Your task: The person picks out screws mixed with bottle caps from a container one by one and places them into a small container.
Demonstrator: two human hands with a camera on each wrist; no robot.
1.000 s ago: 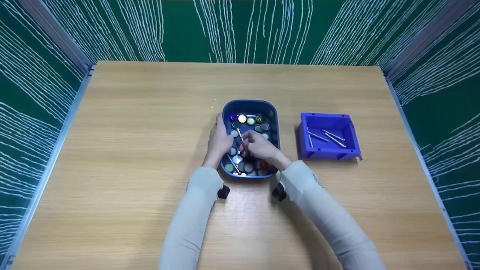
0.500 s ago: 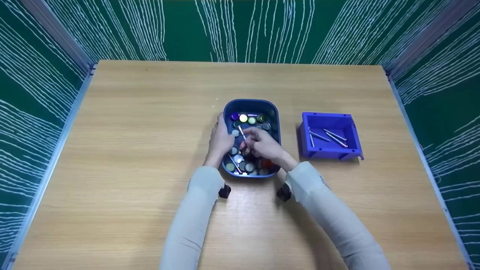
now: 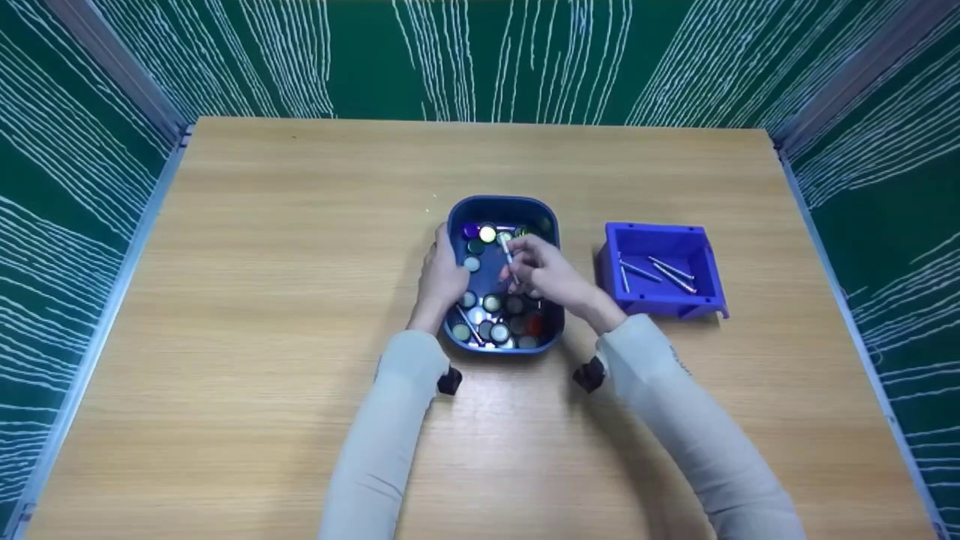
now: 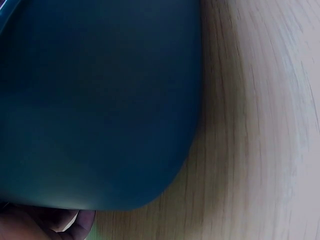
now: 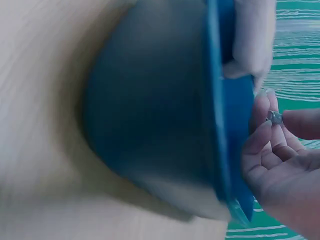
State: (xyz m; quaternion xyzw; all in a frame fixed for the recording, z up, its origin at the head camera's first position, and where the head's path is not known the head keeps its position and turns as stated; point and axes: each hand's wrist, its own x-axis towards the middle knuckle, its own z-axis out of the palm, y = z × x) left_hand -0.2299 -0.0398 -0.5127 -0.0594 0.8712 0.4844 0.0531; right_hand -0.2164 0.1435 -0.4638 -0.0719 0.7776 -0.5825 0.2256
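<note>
A dark blue rounded tub [image 3: 504, 201] stands mid-table with several round bottle caps [image 3: 499, 333] inside, some silver, others yellow, purple or red. My left hand [image 3: 442, 279] grips its left wall, thumb over the rim; in the left wrist view the tub's outer wall hides most of that hand. Between thumb and fingertips, my right hand [image 3: 551, 274] pinches a long silver screw [image 3: 507, 249], raised over the caps. The right wrist view shows the screw's metal end [image 5: 274, 117] between the fingers. Another screw [image 3: 469, 324] lies among the caps at the tub's near left.
To the right stands a purple-blue bin [image 3: 660, 304] holding several silver screws [image 3: 673, 277]. The wooden table [image 3: 300, 225] spreads around both containers. Green walls with white streaks [image 3: 480, 67] close off the back and sides.
My right hand has lifted the screw up from among the caps and shifted right, uncovering caps in the tub's middle. My left hand stays at the tub's left wall.
</note>
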